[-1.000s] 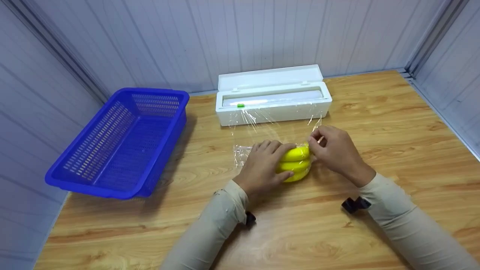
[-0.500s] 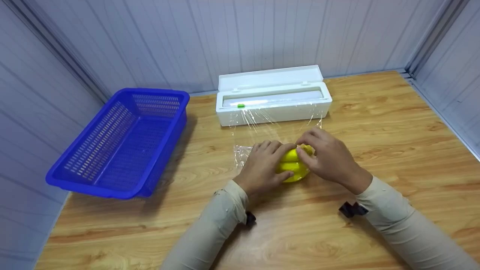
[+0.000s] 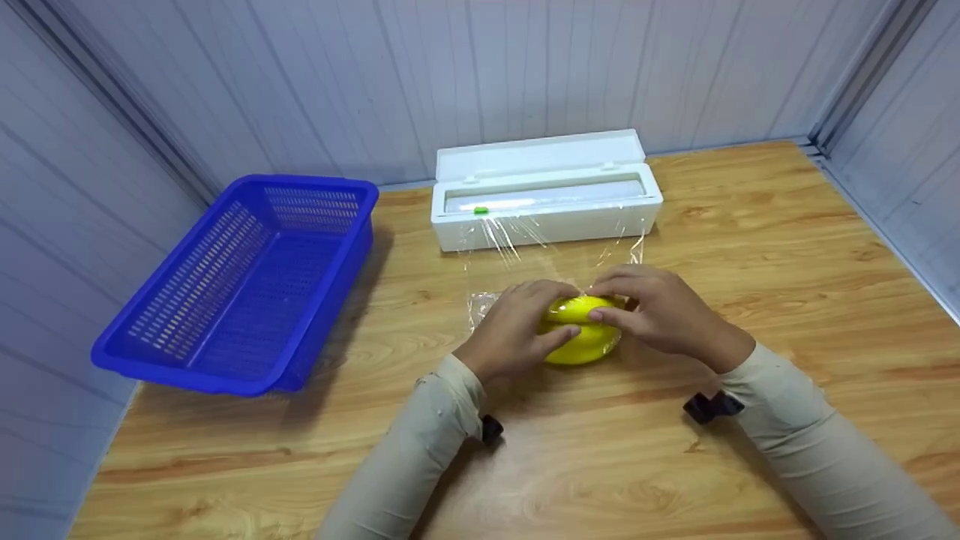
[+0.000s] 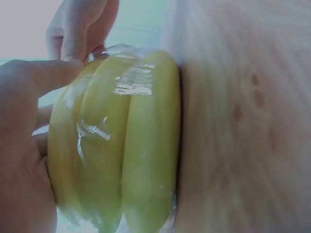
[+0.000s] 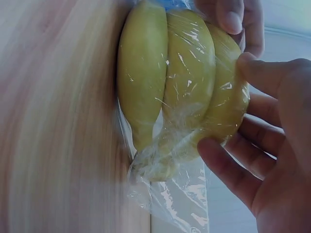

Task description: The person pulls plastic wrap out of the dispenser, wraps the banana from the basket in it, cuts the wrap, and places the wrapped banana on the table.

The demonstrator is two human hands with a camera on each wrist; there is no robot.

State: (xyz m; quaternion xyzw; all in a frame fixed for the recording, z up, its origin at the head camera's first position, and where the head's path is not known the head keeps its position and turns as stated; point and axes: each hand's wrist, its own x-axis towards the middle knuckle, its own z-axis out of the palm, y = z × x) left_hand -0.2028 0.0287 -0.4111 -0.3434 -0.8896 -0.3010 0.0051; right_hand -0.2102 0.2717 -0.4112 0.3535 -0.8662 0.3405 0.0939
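A bunch of yellow bananas (image 3: 577, 346) lies on the wooden table in front of me, with clear plastic wrap (image 5: 187, 206) around it. My left hand (image 3: 514, 326) holds the bunch from the left, thumb on the near side and fingers over the top. From the right, my right hand (image 3: 664, 311) grips it near the stem end, its fingertips almost meeting the left ones. In the right wrist view, loose wrap hangs past the stems. The film stretches from the bananas back to a white wrap dispenser box (image 3: 551, 231). The far sides of the fruit are hidden.
The dispenser's lid (image 3: 540, 155) stands raised against the back wall, and a green slider (image 3: 481, 211) sits on its front edge. To the left is a blue plastic basket (image 3: 180, 381). Panel walls border the table (image 3: 787, 300) at the back and sides.
My right hand has moved left from the bananas' right end onto their top. The left hand has shifted slightly left. The bunch has rolled a little, so fewer bananas show in the head view.
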